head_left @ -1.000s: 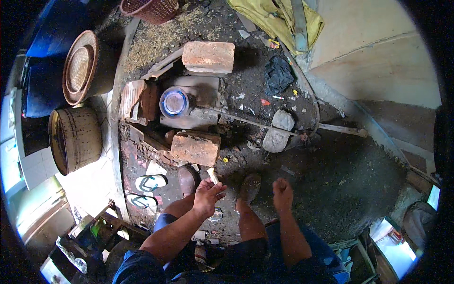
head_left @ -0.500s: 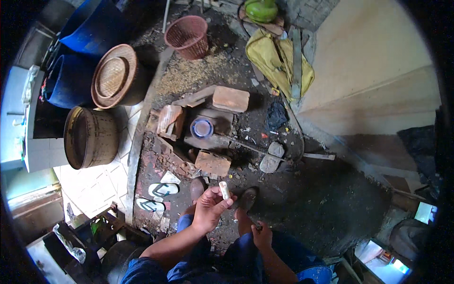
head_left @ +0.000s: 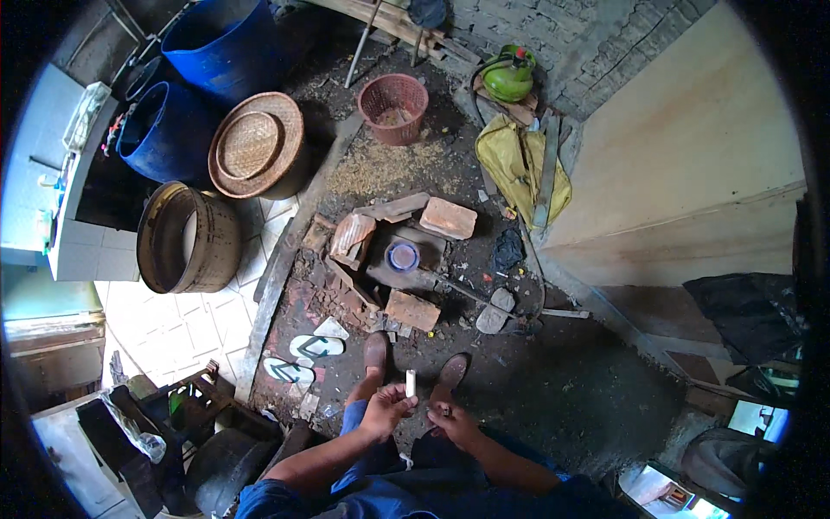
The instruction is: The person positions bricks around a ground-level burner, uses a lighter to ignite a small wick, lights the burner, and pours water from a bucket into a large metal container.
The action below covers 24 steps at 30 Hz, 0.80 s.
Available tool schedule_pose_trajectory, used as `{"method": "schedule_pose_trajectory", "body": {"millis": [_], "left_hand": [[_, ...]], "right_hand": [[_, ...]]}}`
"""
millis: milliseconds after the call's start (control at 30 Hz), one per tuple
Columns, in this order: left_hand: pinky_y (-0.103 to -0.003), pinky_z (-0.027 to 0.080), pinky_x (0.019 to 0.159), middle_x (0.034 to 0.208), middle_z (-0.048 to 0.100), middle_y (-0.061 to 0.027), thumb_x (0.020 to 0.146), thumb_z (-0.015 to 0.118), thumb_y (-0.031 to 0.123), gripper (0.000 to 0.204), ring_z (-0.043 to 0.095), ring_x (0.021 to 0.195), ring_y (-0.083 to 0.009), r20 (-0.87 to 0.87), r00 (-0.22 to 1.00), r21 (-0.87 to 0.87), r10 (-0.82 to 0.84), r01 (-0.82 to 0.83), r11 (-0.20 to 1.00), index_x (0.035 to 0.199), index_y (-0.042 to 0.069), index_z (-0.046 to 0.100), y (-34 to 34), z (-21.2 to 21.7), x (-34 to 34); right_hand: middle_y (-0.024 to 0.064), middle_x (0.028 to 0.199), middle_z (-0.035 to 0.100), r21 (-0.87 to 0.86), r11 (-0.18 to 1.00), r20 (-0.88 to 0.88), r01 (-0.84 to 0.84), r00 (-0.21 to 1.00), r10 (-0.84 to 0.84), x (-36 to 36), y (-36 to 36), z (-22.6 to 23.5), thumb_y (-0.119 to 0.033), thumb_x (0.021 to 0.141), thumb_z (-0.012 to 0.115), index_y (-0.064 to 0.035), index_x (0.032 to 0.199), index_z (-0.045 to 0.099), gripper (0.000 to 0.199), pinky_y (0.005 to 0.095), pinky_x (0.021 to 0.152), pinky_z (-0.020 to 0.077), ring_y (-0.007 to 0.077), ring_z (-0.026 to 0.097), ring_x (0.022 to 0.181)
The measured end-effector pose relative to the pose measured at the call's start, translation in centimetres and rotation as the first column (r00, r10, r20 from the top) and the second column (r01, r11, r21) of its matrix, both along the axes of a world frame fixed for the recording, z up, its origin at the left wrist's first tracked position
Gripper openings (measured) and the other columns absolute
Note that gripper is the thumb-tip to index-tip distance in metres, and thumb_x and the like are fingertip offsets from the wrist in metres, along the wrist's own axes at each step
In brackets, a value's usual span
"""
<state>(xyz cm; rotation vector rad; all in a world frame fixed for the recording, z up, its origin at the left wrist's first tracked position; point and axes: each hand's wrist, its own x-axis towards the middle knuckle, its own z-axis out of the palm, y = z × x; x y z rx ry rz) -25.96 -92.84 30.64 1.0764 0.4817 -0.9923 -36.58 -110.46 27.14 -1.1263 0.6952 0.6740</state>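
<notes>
My left hand (head_left: 388, 413) is closed round the lower end of a short white stick-like piece (head_left: 411, 383), held upright; its exact kind I cannot make out. Close beside it on the right, my right hand (head_left: 452, 424) is closed, fingers curled, with something small and dark at the fingertips. Both hands are above my lap, between my shoes. Ahead of them on the dirt floor sits a round burner (head_left: 403, 256) with a bluish-purple glow, ringed by bricks (head_left: 412, 309).
A rod and hose (head_left: 458, 288) run right from the burner past a stone (head_left: 494, 312). A green gas cylinder (head_left: 508, 80), yellow sack (head_left: 510, 164) and pink basket (head_left: 393, 108) stand farther off. Left are blue barrels (head_left: 216, 43), a large drum (head_left: 190, 240) and flip-flops (head_left: 316, 346).
My left hand has come lower with the white piece, which now stands more upright. My right hand has moved up and left, nearer to it. The view has shifted.
</notes>
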Motion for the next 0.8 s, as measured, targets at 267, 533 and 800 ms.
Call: {"method": "schedule_pose_trajectory", "body": {"millis": [267,533,800], "left_hand": [[-0.039,0.054,0.076,0.100,0.056,-0.0159,0.084,0.058,-0.002,0.045,0.060,0.089,-0.0249,0.050,0.995,-0.133,0.085,-0.078,0.988,0.116,0.009,0.030,3.4,5.2,2.9],[-0.037,0.053,0.071,0.106,0.054,-0.0197,0.082,0.061,-0.001,0.063,0.061,0.088,-0.0261,0.094,0.974,-0.223,-0.205,0.221,0.949,0.128,0.008,0.020,4.9,8.2,5.8],[-0.030,0.048,0.074,0.106,0.056,-0.0129,0.081,0.065,0.009,0.055,0.056,0.089,-0.0194,0.181,0.862,-0.006,-0.474,0.483,0.876,0.127,0.006,0.036,5.2,10.2,8.0]], "right_hand": [[0.0001,0.099,0.059,0.417,0.860,-0.190,0.295,0.953,-0.234,6.9,5.6,8.8,-0.018,0.091,0.050,-0.0136,0.111,0.056,0.021,0.0319,0.070,0.0466,0.0137,0.057,0.092],[0.0097,0.113,0.057,0.440,0.844,0.010,0.308,0.938,-0.347,7.9,7.4,10.3,-0.019,0.092,0.047,-0.0035,0.119,0.051,0.031,0.0376,0.081,0.0477,0.0212,0.057,0.101],[0.0063,0.085,0.066,-0.241,0.925,0.381,0.293,0.906,-0.187,6.8,-0.2,13.8,-0.019,0.088,0.057,0.0000,0.100,0.059,0.023,0.0281,0.064,0.0485,0.0137,0.062,0.073]]}}
